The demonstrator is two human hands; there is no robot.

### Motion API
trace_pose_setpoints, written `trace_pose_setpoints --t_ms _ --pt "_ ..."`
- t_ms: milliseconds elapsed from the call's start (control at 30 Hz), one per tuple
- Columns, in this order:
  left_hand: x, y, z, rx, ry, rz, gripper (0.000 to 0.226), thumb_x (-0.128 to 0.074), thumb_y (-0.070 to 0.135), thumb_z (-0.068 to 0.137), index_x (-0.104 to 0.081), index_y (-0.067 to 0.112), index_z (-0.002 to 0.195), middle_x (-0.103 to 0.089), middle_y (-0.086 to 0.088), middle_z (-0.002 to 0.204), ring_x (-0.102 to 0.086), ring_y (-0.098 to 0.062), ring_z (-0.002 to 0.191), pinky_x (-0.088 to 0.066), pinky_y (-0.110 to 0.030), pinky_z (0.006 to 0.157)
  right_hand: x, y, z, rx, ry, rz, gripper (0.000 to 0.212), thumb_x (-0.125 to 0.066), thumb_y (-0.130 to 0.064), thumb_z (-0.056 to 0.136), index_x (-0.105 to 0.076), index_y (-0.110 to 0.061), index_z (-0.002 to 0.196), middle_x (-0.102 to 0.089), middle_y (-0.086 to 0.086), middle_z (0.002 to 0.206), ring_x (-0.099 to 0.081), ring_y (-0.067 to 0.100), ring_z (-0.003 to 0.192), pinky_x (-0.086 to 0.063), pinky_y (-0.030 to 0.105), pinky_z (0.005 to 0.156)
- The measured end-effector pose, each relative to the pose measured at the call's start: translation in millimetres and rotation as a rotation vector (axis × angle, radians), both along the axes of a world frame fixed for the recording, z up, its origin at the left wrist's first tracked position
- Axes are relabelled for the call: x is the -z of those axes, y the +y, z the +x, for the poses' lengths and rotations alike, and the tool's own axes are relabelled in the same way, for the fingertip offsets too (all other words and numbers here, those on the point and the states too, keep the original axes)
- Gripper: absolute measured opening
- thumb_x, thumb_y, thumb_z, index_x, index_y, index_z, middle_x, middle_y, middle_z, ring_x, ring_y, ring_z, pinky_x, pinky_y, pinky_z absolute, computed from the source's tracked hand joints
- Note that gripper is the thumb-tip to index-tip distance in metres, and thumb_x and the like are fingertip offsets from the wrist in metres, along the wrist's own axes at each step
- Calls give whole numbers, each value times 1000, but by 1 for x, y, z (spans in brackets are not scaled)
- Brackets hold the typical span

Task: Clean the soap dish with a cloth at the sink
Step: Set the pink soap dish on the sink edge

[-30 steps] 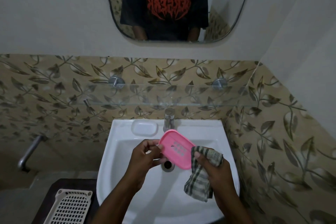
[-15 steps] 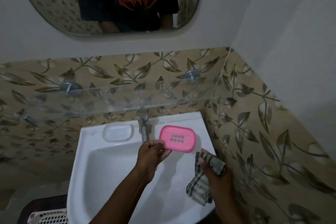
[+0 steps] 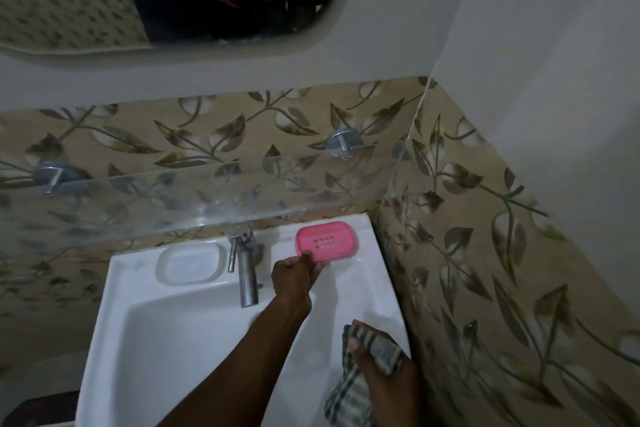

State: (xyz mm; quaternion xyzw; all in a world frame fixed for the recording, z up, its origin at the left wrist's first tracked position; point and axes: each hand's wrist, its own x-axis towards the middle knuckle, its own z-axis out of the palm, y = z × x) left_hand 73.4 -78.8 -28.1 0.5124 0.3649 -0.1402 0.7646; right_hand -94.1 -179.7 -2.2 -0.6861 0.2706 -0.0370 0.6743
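pink plastic soap dish (image 3: pixel 325 240) pinched at near edge by left hand (image 3: pixel 293 274), sitting on white sink rim (image 3: pixel 381 274); right hand (image 3: pixel 384 367) grasps checked cloth (image 3: pixel 349 395). likely set-down step; next: release.

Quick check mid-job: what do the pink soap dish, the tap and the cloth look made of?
The pink soap dish looks like smooth plastic, with moulded drain slots. The tap seems metal: dull silvery sheen. The cloth is woven fabric, checked, hanging in soft folds.

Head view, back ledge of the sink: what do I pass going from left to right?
Built-in soap recess, metal tap, pink soap dish.
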Motion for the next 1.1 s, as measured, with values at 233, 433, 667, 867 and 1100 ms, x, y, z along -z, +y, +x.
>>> trace_pose_setpoints --t_ms 233,433,667,867,1100 --pt "9 -2 5 -16 47 49 19 -68 6 90 -66 -7 103 -74 -23 93 -75 -31 87 -63 -34 73 10 -5 8 100 114 69 27 -89 -9 65 -74 -26 78 -76 -9 82 -71 14 88 -53 43 94" --pt "12 1 8 -34 128 48 17 -70 4 88 -65 -9 100 -72 -23 90 -73 -29 79 -62 -29 64 -3 -5 22 96 112 64 23 -85 -21 73 -65 -30 76 -68 -12 85 -65 10 81 -51 31 83" --pt "5 11 10 37 205 22 19 -66 5 91 -58 -1 106 -66 -17 89 -65 -25 64 -61 -33 65 -17 6 35 74 116 58 18 -83 -29 75 -69 -26 86 -73 -6 91 -71 17 86 -58 42 86" --pt "-20 38 -8 201 165 -34 45 -64 28 94 -51 -2 125 -62 -22 106 -62 -27 77 -55 -28 44 -36 28 50 4 77 41 23 -82 -36 75 -70 -25 91 -75 -3 96 -71 18 89 -58 46 87" --pt "-75 109 -64 482 74 -55 31 -56 43 94 -68 15 89 -69 0 66 -65 -15 59 -58 -29 65 -69 90 56 -189 -22 -8 19 -81 -33 77 -75 -21 90 -77 -2 85 -74 17 80 -60 47 80"
